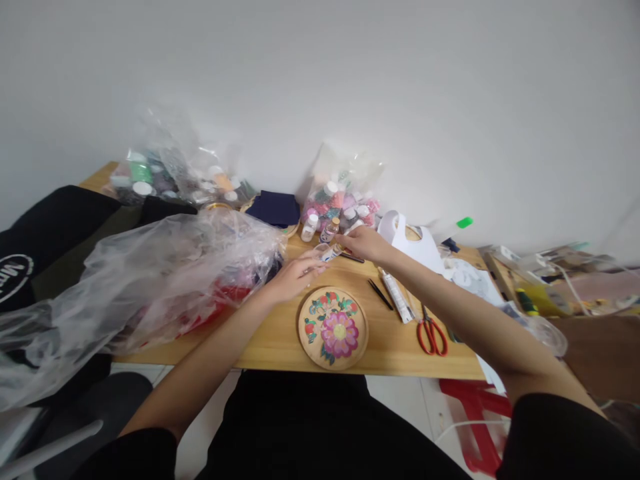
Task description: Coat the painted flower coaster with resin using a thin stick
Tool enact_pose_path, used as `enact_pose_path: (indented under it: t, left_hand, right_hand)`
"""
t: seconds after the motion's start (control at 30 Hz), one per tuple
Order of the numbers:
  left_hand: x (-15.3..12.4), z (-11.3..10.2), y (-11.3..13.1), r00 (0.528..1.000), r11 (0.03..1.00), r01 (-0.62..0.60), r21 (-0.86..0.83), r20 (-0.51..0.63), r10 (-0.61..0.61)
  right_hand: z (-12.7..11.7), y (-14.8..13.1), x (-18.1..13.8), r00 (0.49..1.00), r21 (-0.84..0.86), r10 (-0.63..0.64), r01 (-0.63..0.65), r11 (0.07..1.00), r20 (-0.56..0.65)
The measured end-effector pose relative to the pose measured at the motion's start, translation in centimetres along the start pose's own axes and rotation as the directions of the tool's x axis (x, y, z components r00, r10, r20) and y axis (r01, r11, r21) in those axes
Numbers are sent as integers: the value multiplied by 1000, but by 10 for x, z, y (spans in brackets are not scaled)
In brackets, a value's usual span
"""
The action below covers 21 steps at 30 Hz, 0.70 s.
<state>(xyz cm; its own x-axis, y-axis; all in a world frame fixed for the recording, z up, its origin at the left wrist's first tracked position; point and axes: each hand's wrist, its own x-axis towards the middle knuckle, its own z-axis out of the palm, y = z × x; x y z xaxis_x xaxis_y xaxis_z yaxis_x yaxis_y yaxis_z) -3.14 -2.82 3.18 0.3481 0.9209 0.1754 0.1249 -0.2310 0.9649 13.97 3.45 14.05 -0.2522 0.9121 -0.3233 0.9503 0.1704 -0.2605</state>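
Note:
A small clear bottle (331,253) with a label is tilted between my two hands above the table. My left hand (299,272) holds its lower left end with the fingers. At its upper right end, my right hand (363,243) is closed in a pinch; whether it grips a stopper or the bottle neck is too small to tell. Just behind stand a corked bottle (329,231) and a white-capped bottle (310,227). Nearer to me lies a round wooden plate (307,343) with a pink flower and green leaves on it.
Right of the plate lie black tweezers (381,295), a white glue tube (398,295) and red-handled scissors (431,333). A crumpled clear plastic bag (165,267) covers the left side. Bags of bottles (345,193) stand against the wall. Dark blue cloth (274,209) lies at the back.

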Motion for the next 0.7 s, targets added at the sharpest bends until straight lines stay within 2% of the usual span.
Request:
enact_pose_path:
  t: [0.2, 0.37, 0.53, 0.7]
  left_hand:
    - [5, 3, -4, 988, 950, 131, -284, -45, -150]
    - [9, -2, -8, 973, 920, 146, -364, -117, -200]
    - [8, -4, -3, 962, 898, 157, -411, -143, -233]
    - [6, -5, 2, 953, 868, 179, -464, -136, -269]
  right_hand:
    - [-27, 2, -5, 997, -162, 24, -36, 986, -74]
    - [-46, 24, -1, 983, -362, 111, -158, 919, -147]
    - [-30, 38, 4, 984, -461, 102, -159, 873, -146]
    - [-15, 38, 6, 984, -456, 64, -134, 880, -165]
